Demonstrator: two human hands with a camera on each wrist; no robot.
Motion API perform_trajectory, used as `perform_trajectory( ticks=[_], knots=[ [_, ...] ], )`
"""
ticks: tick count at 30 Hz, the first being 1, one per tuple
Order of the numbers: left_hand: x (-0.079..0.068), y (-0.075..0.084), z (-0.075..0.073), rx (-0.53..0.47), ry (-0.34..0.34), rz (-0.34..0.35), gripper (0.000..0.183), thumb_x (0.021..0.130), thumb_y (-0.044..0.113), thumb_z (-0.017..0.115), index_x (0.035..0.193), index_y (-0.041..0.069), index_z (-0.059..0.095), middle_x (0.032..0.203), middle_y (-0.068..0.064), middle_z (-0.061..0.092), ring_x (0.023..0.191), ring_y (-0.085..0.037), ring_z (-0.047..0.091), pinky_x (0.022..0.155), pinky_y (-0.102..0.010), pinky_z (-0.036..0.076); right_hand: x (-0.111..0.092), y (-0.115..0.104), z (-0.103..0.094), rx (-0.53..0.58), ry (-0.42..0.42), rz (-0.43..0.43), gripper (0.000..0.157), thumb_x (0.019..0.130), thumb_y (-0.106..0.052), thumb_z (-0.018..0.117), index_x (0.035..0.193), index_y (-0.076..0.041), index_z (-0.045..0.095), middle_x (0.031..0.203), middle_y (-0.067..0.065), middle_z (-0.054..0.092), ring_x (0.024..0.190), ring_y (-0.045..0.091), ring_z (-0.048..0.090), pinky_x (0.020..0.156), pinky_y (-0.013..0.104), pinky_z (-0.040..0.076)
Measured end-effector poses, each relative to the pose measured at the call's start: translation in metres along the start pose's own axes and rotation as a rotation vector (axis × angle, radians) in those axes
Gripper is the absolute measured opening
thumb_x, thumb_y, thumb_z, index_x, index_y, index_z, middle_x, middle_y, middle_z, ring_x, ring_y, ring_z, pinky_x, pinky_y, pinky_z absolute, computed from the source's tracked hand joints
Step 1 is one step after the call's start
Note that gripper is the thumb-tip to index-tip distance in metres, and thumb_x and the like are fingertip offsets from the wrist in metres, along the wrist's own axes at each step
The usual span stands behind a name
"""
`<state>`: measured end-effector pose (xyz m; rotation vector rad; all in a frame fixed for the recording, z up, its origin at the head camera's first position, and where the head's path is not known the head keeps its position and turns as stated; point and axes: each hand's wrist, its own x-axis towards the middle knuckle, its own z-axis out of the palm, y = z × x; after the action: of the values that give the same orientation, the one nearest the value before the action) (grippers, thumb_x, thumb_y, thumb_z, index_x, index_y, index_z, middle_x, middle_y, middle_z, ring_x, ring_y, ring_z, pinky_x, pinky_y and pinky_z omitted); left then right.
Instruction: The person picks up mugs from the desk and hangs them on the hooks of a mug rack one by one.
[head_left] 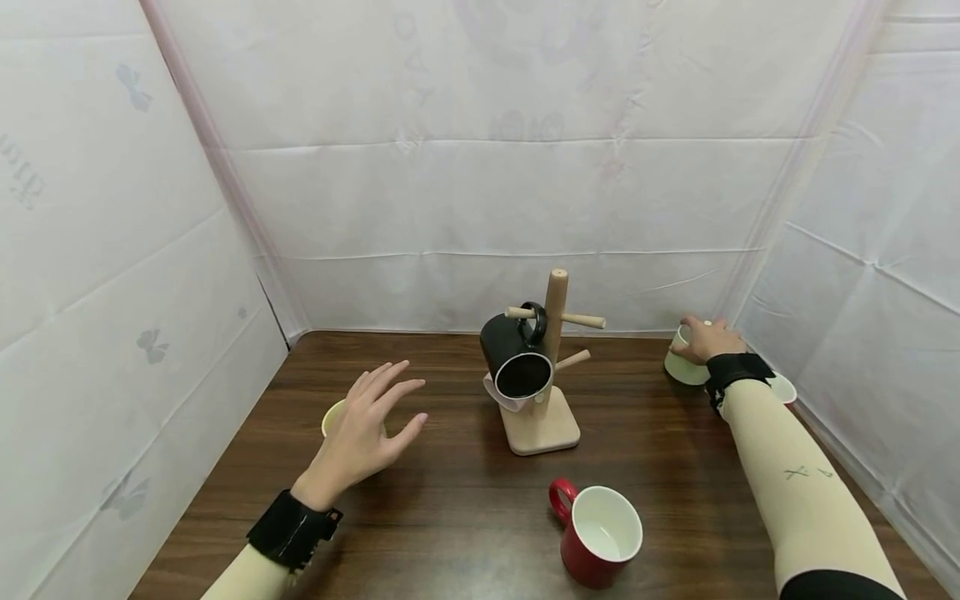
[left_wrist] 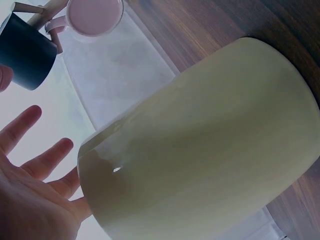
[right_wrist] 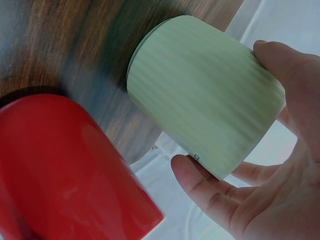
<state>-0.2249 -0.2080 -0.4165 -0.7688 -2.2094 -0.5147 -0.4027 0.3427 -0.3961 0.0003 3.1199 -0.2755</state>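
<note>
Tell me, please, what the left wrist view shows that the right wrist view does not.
Only the left wrist view: the left hand, a yellow cup, and a black mug and a pink mug on a rack.
Only the right wrist view: the right hand gripping a green cup, and a red cup.
Both: brown tabletop and white sheeting.

Brown table (head_left: 450,500) with mugs (head_left: 600,537), wooden rack (head_left: 542,427)

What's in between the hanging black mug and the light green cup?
After the black mug come the wooden mug-tree post and pegs, then bare tabletop up to the light green cup, in the head view.
</note>
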Motion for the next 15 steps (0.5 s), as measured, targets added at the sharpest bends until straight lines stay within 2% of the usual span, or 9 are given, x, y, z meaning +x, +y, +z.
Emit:
perform_trajectory(
  ticks=[7, 15],
  knots=[
    [-0.002, 0.0009, -0.0004, 0.007, 0.0, -0.002, 0.042, 0.082, 0.038, 0.063, 0.121, 0.022, 0.06, 0.137, -0.007, 0.046, 0.126, -0.033, 0.036, 0.097, -0.064, 0.03, -0.0012, 0.001, -0.0012, -0.006, -0.016, -0.003, 0.07, 0.085, -0.048, 0.056, 0.137, -0.008, 0.031, 0.117, 0.048, 0.027, 0.095, 0.068, 0.034, 0.075, 0.072, 0.038],
    [-0.0024, 0.0013, 0.0011, 0.008, -0.002, 0.003, 0.042, 0.082, 0.038, 0.063, 0.121, 0.023, 0.059, 0.137, -0.007, 0.046, 0.126, -0.032, 0.036, 0.096, -0.064, 0.031, -0.003, 0.0017, -0.0015, -0.008, 0.003, 0.004, 0.069, 0.085, -0.047, 0.057, 0.137, -0.008, 0.032, 0.119, 0.048, 0.027, 0.096, 0.069, 0.033, 0.074, 0.073, 0.038]
  ],
)
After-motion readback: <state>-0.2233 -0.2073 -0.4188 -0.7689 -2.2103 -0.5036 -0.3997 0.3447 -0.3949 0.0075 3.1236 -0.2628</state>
